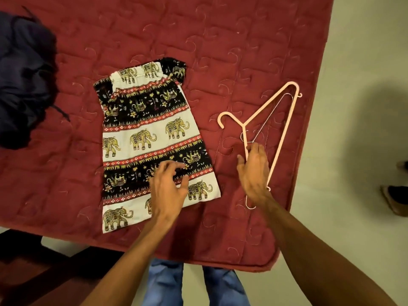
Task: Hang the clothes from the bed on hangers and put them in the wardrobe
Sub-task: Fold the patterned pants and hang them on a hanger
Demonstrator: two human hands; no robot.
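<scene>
Dress: elephant-print dress (152, 138) lies flat at frame centre. It looks light, soft and floppy, so best taken at the neckline or shoulders.
Hanger: pink plastic hanger (267, 104), right of centre, stiff and light.
Left hand (167, 186): over the dress's lower half, fingers loosely spread, holding nothing.
Right hand (254, 171): laid on the hanger's lower arm; cannot tell whether it grips.
Surface: red quilted mattress (242, 51), with a dark garment heap (22, 74) at upper left.
Room: pale floor (364, 40) at right.

Count on 1 bed (220, 40): 2 garments, 2 hangers.
1 elephant-print dress (152, 138) ctr frame, 1 dark blue garment (22, 80) bunched upper left; 1 pink hanger (268, 104) plus 1 thin wire hanger (269, 117), right of ctr.
</scene>
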